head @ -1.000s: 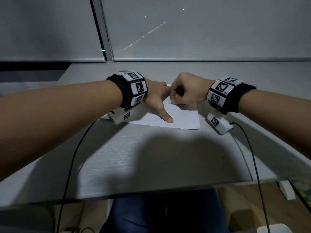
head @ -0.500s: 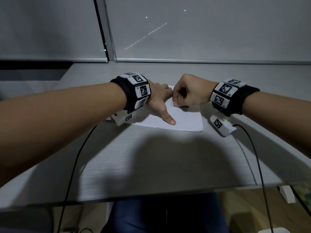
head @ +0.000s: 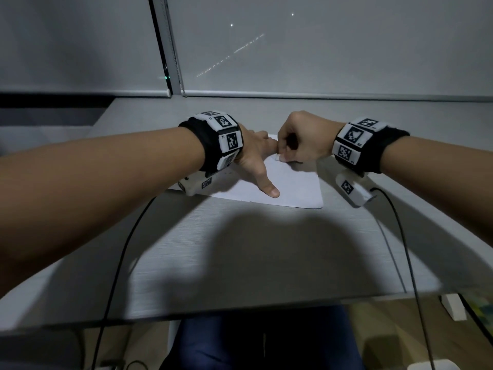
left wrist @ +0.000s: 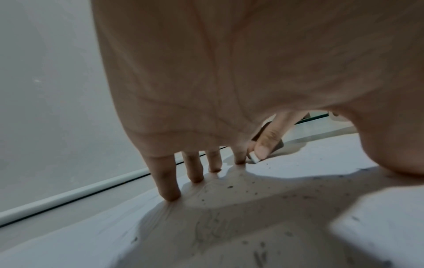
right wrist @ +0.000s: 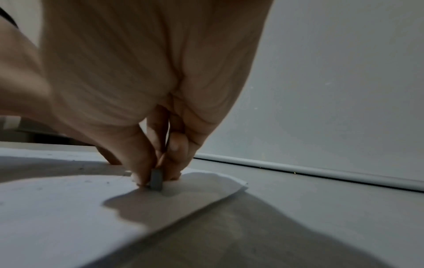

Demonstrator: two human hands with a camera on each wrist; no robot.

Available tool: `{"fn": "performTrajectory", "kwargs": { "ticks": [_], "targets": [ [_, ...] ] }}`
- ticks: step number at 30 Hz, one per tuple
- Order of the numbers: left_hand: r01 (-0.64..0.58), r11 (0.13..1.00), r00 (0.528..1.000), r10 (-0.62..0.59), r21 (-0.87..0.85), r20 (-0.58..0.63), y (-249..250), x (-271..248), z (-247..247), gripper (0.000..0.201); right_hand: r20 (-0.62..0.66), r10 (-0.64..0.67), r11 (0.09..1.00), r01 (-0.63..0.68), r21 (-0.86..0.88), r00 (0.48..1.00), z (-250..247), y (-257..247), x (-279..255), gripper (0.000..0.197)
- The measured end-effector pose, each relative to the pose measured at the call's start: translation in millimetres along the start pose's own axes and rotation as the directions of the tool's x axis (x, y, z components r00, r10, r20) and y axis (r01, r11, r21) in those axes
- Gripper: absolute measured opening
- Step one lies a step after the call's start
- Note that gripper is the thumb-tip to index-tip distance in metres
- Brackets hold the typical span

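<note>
Barely anything has shifted over the last second. The left hand (head: 253, 156) stays spread on the sheet of paper (head: 298, 188), thumb stretched back toward the person. The right hand (head: 304, 140) stays clenched round a small white eraser (head: 280, 157), whose lower edge sits on the paper just beside the left index fingertip. So the rubbing looks confined to 1 small patch, and the erasing seems unfinished.

From the head view the eraser is only a pale sliver under the right fingers. The left wrist view shows more: 4 fingertips (left wrist: 169, 192) pressing the sheet flat, dark crumbs (left wrist: 230, 186) scattered under the palm, and faint pencil marks (left wrist: 206, 234) nearer the wrist. The right wrist view shows the eraser standing on edge, pinched between thumb and fingers, near a corner of the sheet.
</note>
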State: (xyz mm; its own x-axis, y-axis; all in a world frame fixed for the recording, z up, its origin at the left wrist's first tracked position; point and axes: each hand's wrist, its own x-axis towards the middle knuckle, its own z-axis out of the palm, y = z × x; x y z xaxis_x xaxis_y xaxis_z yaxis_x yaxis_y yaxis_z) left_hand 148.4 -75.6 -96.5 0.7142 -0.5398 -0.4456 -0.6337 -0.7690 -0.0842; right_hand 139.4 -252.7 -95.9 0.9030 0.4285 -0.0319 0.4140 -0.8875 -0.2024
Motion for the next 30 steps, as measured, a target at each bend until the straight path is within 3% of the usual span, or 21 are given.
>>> {"fn": "performTrajectory", "kwargs": {
  "ticks": [4, 9, 16, 21, 27, 30],
  "targets": [
    [0.002, 1.000, 1.000, -0.002, 0.018, 0.017, 0.8, -1.4, -2.2, 0.148, -0.048, 0.035, 0.999, -0.035, -0.007, 0.998, 2.7, 4.8, -0.4, 0.012],
    [-0.003, 1.000, 1.000, 0.003, 0.007, -0.001, -0.5, 0.5, -0.3, 0.148, 0.065, -0.014, 0.997, 0.008, 0.082, 0.998, 0.7, -2.4, -15.2, 0.011],
    [0.001, 1.000, 1.000, -0.001, 0.007, 0.016, 2.1, -2.7, -3.0, 0.149, -0.063, 0.051, 0.998, -0.053, -0.037, 0.997, -0.1, 8.8, 1.1, 0.008],
    [0.011, 1.000, 1.000, -0.011, 0.000, 0.008, 1.5, -3.9, -1.9, 0.145, 0.050, -0.038, 0.999, 0.038, 0.012, 0.998, 4.1, -5.2, -21.8, 0.011],
    [0.006, 1.000, 1.000, -0.007, 0.017, 0.016, 1.8, -0.2, -0.3, 0.152, -0.066, 0.070, 0.997, -0.072, -0.027, 0.995, 4.5, 7.5, -9.1, 0.006],
    [0.017, 1.000, 1.000, -0.017, 0.020, 0.000, 2.4, -3.9, -1.1, 0.146, -0.047, 0.002, 1.000, -0.003, -0.003, 0.999, 7.5, -3.9, -18.3, 0.013]
  ]
}}
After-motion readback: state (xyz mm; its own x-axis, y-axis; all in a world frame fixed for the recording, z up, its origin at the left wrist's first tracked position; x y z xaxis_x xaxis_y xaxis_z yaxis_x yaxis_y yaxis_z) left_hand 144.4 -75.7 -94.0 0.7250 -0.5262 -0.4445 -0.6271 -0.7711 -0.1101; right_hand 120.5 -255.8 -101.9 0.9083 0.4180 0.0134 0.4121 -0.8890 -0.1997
